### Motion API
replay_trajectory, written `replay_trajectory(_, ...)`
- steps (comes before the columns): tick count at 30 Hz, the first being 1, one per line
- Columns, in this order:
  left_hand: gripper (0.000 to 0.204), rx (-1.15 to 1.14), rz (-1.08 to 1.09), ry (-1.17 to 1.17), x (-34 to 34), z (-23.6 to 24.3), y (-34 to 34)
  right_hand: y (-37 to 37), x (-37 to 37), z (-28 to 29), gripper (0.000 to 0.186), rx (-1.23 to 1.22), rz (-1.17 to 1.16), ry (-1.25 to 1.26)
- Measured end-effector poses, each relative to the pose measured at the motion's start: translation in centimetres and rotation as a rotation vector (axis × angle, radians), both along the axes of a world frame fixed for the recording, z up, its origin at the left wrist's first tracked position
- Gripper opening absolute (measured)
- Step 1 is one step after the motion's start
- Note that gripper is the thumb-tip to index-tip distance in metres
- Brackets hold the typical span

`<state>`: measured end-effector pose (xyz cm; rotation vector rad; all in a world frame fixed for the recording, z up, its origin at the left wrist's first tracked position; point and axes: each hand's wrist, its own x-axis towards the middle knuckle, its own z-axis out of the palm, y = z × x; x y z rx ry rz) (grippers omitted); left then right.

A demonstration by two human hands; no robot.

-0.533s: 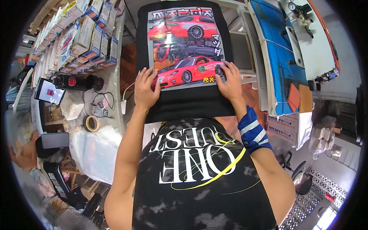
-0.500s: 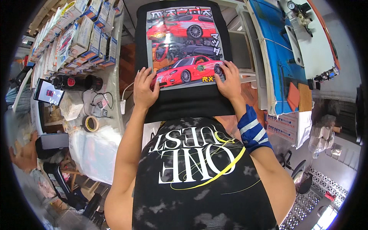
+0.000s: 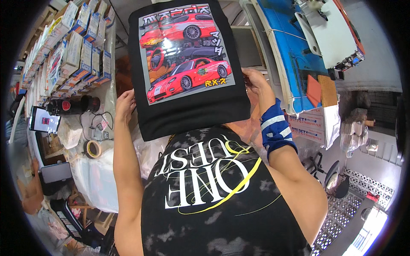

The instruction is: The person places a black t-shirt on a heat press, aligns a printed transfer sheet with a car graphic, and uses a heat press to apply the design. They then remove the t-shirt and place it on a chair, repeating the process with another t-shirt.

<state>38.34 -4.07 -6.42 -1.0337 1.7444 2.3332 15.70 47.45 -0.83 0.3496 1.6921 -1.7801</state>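
Black cloth [image 3: 192, 117] with red-car print [image 3: 198, 74] at 12 o'clock, left hand [image 3: 125, 104] at 10 o'clock, curled at cloth edge, right hand [image 3: 258, 83] at 2 o'clock, curled at opposite edge, can't tell if either grips

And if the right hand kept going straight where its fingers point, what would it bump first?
The cloth with the cars. The right hand looks right at its edge, perhaps already touching; the fingertips are hard to see.

The black cloth's [image 3: 194, 116] side edges partly hide both hands [image 3: 126, 104] [image 3: 258, 82].
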Motion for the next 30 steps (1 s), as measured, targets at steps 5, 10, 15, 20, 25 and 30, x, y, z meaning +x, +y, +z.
replay_trajectory(5,0.040,0.167,0.028,0.075,0.7,4.3,1.7,0.6,-0.7,-1.2,0.028,0.266,-0.008,0.030)
replay_trajectory(10,0.023,0.087,0.053,0.121,0.3,4.4,1.0,1.1,-0.8,-0.3,0.029,-0.147,-0.003,0.019)
replay_trajectory(15,0.031,0.033,-0.003,0.145,1.9,4.7,0.5,2.7,-1.0,-1.6,0.032,0.053,-0.047,0.131)
replay_trajectory(20,0.052,-0.172,-0.167,0.177,2.0,6.9,1.0,3.8,0.0,-1.1,0.046,0.118,-0.072,0.221)
replay_trajectory(25,0.062,-0.316,-0.286,0.201,3.4,6.5,0.6,2.7,0.7,1.1,0.051,0.075,-0.078,0.262)
replay_trajectory(30,0.066,-0.270,-0.267,0.234,3.6,7.7,1.2,2.7,1.1,1.4,0.050,-0.086,-0.164,0.224)
